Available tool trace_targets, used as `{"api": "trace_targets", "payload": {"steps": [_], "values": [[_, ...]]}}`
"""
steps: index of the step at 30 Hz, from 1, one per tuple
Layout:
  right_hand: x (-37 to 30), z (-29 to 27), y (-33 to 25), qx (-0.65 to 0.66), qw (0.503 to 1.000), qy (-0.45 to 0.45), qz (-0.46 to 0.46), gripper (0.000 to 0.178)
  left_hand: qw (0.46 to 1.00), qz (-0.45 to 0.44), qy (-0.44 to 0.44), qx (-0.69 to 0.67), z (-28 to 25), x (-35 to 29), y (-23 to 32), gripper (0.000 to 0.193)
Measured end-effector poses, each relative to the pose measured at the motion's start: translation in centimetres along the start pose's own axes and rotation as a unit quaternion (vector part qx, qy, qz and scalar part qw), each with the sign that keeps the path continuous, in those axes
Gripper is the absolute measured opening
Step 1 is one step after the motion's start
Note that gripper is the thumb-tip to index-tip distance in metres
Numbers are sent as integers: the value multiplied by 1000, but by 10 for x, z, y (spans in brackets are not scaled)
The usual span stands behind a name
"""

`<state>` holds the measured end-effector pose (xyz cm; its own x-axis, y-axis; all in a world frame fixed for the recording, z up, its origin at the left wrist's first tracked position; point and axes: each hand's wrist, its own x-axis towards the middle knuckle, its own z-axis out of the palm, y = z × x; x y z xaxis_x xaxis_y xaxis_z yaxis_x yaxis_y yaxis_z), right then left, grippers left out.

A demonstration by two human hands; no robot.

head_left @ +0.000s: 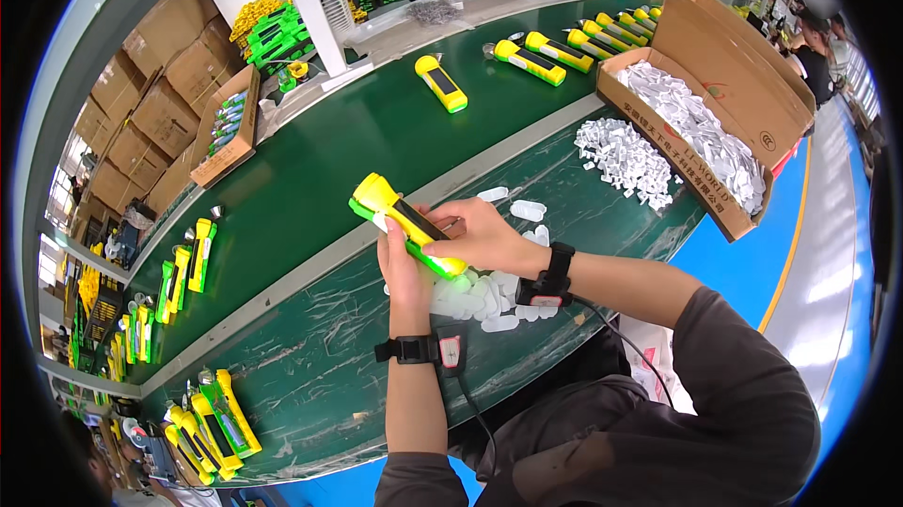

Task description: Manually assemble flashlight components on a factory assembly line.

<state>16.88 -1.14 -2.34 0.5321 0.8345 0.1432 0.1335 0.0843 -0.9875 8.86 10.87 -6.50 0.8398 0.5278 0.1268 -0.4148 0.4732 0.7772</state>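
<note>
A yellow and green flashlight (415, 226) with a dark panel along its side is held tilted above the bench, its head toward the upper left. Wrapped round it from the near left side is my left hand (403, 270). My right hand (482, 238) grips the same flashlight near its tail end, thumb laid on the body and fingers curled; a small piece between those fingers cannot be made out. Beneath and beside my hands lies a loose pile of flat, oval, whitish translucent plastic pieces (482, 298), with several more just past my right hand.
More flashlights (440, 84) stand along the green conveyor belt (310, 178); a group of flashlights (214, 427) sits at the bench's left end. At the right are small white parts (628, 159) and an open cardboard box (682, 164) full of white pieces. Cables hang from both wrist straps.
</note>
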Motion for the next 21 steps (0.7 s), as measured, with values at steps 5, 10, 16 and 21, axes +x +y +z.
{"api": "trace_targets", "payload": {"steps": [5, 10, 16, 21], "values": [[0, 0, 0, 3, 1000, -7, 27, 44, 1000, -8, 3, -24, 4, 0, 1, 59], [-2, 4, -9, 42, 998, 9, 41, 42, 997, -14, -23, -73, 10, -4, 10, 63], [2, 7, -5, -35, 999, 27, 3, 39, 999, 14, -15, -49, 9, -3, 7, 65], [-2, -7, 17, -120, 984, 99, -83, 31, 999, 32, -37, -4, 13, 7, -19, 48]]}}
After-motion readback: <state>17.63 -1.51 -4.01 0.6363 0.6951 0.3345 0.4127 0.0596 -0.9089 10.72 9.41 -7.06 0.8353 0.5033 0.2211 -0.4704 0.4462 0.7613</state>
